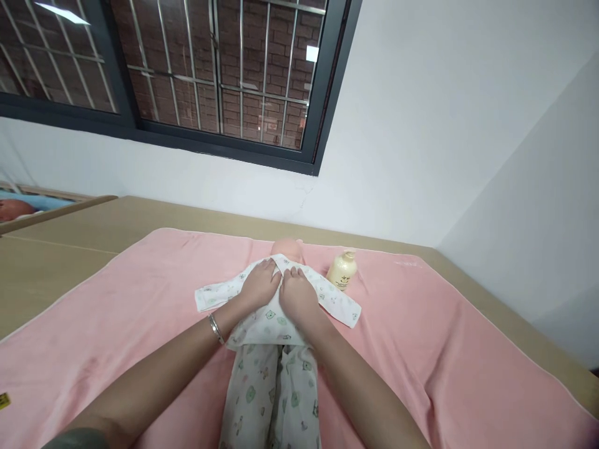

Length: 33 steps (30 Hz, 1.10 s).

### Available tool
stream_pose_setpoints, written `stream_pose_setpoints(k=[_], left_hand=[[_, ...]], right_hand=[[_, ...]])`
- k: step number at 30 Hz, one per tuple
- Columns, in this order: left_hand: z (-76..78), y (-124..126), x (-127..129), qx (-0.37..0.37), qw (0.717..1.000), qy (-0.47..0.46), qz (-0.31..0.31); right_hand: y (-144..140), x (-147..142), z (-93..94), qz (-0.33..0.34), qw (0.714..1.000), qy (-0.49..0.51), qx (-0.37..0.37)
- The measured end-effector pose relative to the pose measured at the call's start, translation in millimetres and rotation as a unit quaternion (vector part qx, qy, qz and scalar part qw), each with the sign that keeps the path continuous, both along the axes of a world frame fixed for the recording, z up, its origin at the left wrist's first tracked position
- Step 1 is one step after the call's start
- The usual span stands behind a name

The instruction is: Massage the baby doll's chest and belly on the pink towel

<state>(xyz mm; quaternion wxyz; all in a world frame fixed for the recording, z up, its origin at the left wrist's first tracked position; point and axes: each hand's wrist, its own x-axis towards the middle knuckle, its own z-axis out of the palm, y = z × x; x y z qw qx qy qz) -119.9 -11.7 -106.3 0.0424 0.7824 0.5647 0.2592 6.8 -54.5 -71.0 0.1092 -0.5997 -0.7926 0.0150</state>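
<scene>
Both hands, the left hand and the right hand, are lying flat and open, gripping nothing, smoothing the printed top over the doll at the pink towel's middle, likely needing the collar closed next.

Single head view – looks forward and down, close over pink towel, facing window.

cream bottle | pink towel | barred window | wooden table
</scene>
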Motion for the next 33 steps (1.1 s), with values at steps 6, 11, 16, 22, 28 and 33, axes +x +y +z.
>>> stream_pose_setpoints(k=[6, 11, 16, 22, 28, 33], left_hand=[[-18.4, -19, 17, 0.048, 0.997, 0.02, 0.054], [-23.5, -17, 21, 0.062, 0.997, -0.041, 0.022], [-25.7, -3, 13, 0.03, 0.983, -0.18, 0.006], [-30.7, -6, 13, 0.031, 0.971, -0.238, 0.003], [-36.8, -12, 15, 0.048, 0.958, -0.278, 0.048], [-39.6, -11, 15, 0.047, 0.941, -0.326, 0.082]], right_hand=[[28, 22, -3.9, 0.008, 0.997, 0.075, 0.004], [31, 21, -5.9, -0.024, 0.996, 0.082, 0.028], [13, 6, -5.7, -0.009, 0.998, 0.048, 0.043], [21, 13, -4.1, 0.006, 0.997, 0.067, 0.024], [7, 17, 17.8, 0.014, 0.991, 0.122, 0.06], [3, 8, 12.4, 0.026, 0.986, 0.128, 0.106]])
